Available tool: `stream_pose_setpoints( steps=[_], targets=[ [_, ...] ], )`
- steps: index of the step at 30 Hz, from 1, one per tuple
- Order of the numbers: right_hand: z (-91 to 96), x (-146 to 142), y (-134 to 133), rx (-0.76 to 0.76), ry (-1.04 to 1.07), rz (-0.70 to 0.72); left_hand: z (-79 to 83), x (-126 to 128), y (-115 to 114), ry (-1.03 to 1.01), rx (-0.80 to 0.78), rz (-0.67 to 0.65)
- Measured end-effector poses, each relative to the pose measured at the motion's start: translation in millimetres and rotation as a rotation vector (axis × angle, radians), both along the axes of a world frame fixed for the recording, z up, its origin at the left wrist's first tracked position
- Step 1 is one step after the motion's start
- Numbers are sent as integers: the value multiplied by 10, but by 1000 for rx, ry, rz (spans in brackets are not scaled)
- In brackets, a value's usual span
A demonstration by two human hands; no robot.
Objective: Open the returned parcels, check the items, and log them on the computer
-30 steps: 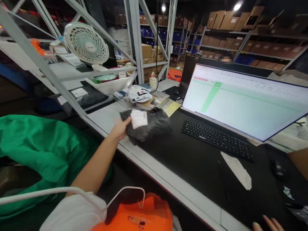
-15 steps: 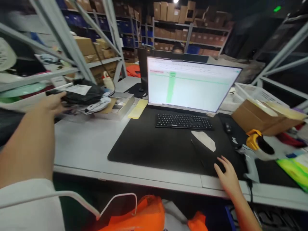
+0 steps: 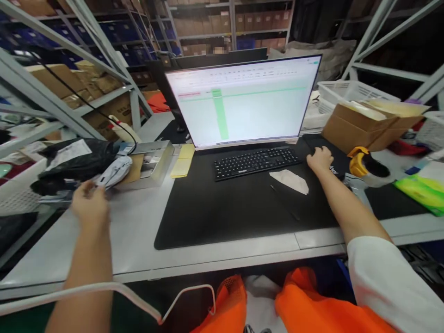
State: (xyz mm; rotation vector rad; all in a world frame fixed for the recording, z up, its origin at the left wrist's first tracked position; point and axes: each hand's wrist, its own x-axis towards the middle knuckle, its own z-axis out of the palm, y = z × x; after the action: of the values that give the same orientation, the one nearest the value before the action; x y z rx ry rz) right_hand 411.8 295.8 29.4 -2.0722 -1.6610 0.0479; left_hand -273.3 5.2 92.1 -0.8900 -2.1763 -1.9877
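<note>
My left hand (image 3: 90, 203), slightly blurred, has its fingers curled at the near end of a grey-and-white plastic package (image 3: 115, 172). Beside and behind it lies a black plastic parcel (image 3: 81, 159) with a white label (image 3: 72, 153). My right hand (image 3: 319, 159) rests at the right of the keyboard (image 3: 256, 163), fingers bent over the computer mouse, which is almost wholly covered. On the black desk mat (image 3: 222, 212) lie a crumpled white paper piece (image 3: 290, 180) and a thin dark stick (image 3: 283, 202). A lit monitor (image 3: 249, 108) displays a spreadsheet with green-highlighted cells.
An open box (image 3: 157, 169) and yellow notes (image 3: 183, 159) sit left of the monitor. At right are cardboard boxes (image 3: 360, 127), a yellow tape dispenser (image 3: 359, 162), a grey scanner (image 3: 357, 187) and a green packet (image 3: 421, 192). A white cable (image 3: 118, 286) crosses below the desk edge.
My left hand has moved from the black parcel down to the near end of the grey-and-white package. My right hand has gone from the mat's front edge up onto the mouse. The view has shifted.
</note>
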Motion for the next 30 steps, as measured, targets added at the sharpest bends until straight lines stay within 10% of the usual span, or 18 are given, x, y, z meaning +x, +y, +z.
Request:
stream_pose_setpoints(
  steps=[13,30],
  targets=[
    [-313,341,393,-6,-60,-89,-996,1198,180,-9,-182,-472],
    [-656,554,639,158,-84,-128,-1125,1221,143,-104,-243,-550]
  ],
)
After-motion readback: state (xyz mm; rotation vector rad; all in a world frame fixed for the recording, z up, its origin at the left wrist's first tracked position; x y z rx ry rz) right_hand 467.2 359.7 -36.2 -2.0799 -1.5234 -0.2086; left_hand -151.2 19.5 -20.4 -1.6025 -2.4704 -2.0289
